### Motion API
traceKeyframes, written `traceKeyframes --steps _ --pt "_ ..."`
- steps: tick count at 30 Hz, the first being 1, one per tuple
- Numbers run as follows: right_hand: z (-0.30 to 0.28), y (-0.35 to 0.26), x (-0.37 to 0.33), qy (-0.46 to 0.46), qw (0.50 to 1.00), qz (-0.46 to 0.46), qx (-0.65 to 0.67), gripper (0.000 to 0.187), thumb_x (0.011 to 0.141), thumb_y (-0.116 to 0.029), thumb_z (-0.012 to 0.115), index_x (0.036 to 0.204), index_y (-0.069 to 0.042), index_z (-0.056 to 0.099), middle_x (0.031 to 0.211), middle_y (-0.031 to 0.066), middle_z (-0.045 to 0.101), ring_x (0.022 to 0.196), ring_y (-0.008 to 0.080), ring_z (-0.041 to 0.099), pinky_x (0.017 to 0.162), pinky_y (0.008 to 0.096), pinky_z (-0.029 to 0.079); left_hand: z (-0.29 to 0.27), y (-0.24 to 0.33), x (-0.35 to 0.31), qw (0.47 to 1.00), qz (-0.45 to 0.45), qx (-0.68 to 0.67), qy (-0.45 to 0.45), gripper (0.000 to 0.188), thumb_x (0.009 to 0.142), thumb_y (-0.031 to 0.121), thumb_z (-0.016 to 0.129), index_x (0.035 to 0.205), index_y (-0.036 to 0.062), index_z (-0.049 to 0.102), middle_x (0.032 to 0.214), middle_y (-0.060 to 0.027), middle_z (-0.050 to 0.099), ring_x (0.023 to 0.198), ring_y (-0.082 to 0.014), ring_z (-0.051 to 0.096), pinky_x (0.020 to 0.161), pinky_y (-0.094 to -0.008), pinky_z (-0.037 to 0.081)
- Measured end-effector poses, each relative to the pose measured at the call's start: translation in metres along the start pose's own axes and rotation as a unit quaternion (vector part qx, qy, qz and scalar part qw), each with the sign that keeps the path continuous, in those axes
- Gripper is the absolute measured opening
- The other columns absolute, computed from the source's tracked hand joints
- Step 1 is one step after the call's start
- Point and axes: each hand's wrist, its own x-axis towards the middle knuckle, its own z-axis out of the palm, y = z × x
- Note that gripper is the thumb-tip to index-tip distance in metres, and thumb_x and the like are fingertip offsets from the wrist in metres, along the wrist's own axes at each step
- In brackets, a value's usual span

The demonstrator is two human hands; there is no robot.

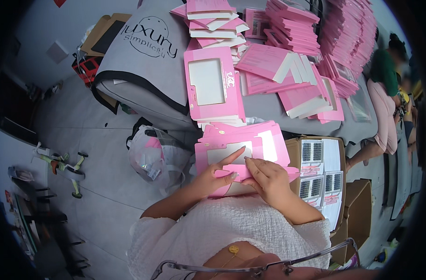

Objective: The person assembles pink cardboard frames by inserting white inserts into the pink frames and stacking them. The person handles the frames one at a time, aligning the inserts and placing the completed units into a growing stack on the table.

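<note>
Close to my body I hold a flat pink cardboard box (236,172), its narrow edge turned up toward me. My left hand (214,179) grips its left end, the thumb along the pink edge and the index finger stretched out over the card beyond. The fingers of my right hand (267,177) are bent over the same box farther right and press on its edge. Underneath and just beyond lie more pink window boxes (274,135), overlapping in a loose pile. My palms hide part of the held box.
A pink window box (193,91) tops a stack on the grey padded surface (129,88); more pink stacks (292,28) stand behind. To the right is a carton (294,161) of small packs, beside an open carton (357,210). A clear bag (152,154) and child's bike (66,168) stand left. People sit far right.
</note>
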Motion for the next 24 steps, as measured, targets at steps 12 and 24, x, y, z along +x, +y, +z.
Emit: traceKeyframes --steps 12,24 --pt "-0.006 -0.004 -0.003 -0.033 0.994 0.026 0.100 0.061 0.063 -0.032 0.078 0.110 0.002 0.059 0.096 0.0137 0.066 0.081 0.0276 0.065 0.069 0.0363 0.052 -0.003 -0.004 -0.006 0.986 0.079 0.127 -0.078 0.065 0.090 0.018 0.059 0.143 0.0009 0.026 0.155 -0.0119 0.008 0.140 -0.0188 0.015 0.110 -0.0330 0.021" --pt "-0.013 0.014 -0.009 -0.008 0.999 0.035 0.018 0.046 0.069 -0.026 0.074 0.104 0.000 0.062 0.077 0.0098 0.065 0.066 0.0242 0.064 0.059 0.0335 0.050 -0.021 -0.014 -0.002 0.974 0.105 0.192 -0.066 0.009 0.085 0.004 0.060 0.090 -0.0010 0.066 0.154 -0.0111 0.013 0.137 -0.0301 0.029 0.105 -0.0378 0.032"
